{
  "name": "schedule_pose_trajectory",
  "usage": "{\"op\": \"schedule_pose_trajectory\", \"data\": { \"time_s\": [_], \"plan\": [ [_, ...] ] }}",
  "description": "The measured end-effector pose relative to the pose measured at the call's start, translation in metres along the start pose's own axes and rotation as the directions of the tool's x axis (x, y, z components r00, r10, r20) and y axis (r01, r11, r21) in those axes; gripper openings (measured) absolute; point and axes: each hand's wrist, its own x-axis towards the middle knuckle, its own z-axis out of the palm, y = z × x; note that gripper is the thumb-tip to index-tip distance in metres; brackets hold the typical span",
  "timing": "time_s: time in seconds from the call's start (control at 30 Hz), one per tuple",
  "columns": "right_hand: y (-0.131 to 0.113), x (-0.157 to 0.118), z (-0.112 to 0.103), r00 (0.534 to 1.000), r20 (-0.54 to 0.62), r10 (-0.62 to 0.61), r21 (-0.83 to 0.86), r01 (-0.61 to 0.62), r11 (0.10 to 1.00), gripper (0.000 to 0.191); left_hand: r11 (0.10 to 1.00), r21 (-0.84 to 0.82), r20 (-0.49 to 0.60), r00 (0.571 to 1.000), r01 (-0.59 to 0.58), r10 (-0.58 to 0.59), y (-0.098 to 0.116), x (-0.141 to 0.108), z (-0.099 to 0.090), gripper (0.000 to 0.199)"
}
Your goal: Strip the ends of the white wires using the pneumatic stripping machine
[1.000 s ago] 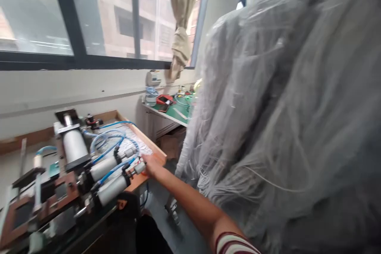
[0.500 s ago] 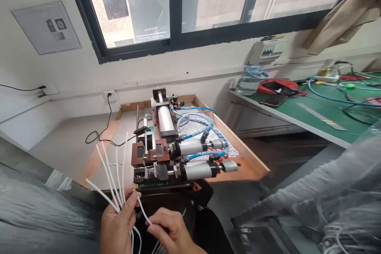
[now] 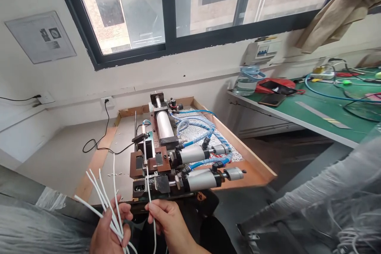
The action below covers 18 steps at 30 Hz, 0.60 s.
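Observation:
Several white cables [image 3: 101, 194] fan out upward from my left hand [image 3: 110, 228], whose fingers are closed round them at the lower left. Between thumb and fingers, my right hand [image 3: 166, 218] pinches a single white cable [image 3: 149, 184]. That cable stands nearly upright, its top end reaching between the jaw blocks of a pneumatic machine [image 3: 162, 154]. Brown blocks and dark clamps form the machine's front left, with silver cylinders [image 3: 196, 178] to their right. Whether the cable tip touches the blocks I cannot tell.
The machine stands in a shallow wooden-edged tray [image 3: 253, 154] holding white scraps. A black power cord [image 3: 95, 141] lies on the left. At the right, a green bench [image 3: 321, 107] carries a water jug [image 3: 248, 81], a phone [image 3: 271, 100] and wires. Plastic-wrapped bundles [image 3: 336, 206] flank both sides.
My right hand has raised one cable away from my left hand, up to the machine's jaws. My left hand has moved down and left with the other cables. The view has shifted slightly.

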Motion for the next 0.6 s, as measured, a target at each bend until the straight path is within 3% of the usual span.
{"op": "schedule_pose_trajectory", "data": {
  "time_s": [0.2,0.33,0.47,0.6],
  "plan": [
    [-0.003,0.001,0.001,0.997,0.018,0.08,0.06,-0.081,0.995,0.03,0.998,-0.067,0.05,0.999,-0.005,0.008,0.002,-0.002,-0.005,0.029],
    [-0.002,0.0,0.002,0.998,0.033,0.058,0.039,-0.059,0.997,0.029,0.993,-0.116,0.069,0.998,-0.003,0.011,-0.001,-0.004,-0.006,0.032],
    [-0.001,-0.003,0.003,0.997,0.078,0.016,0.014,-0.017,1.0,0.029,0.997,-0.065,0.027,0.999,-0.034,0.035,-0.006,-0.008,-0.002,0.032],
    [0.0,-0.008,0.004,0.991,0.121,0.062,-0.026,-0.06,0.998,0.035,1.0,0.021,0.039,0.999,-0.007,0.007,-0.011,-0.012,-0.002,0.026]
  ]
}}
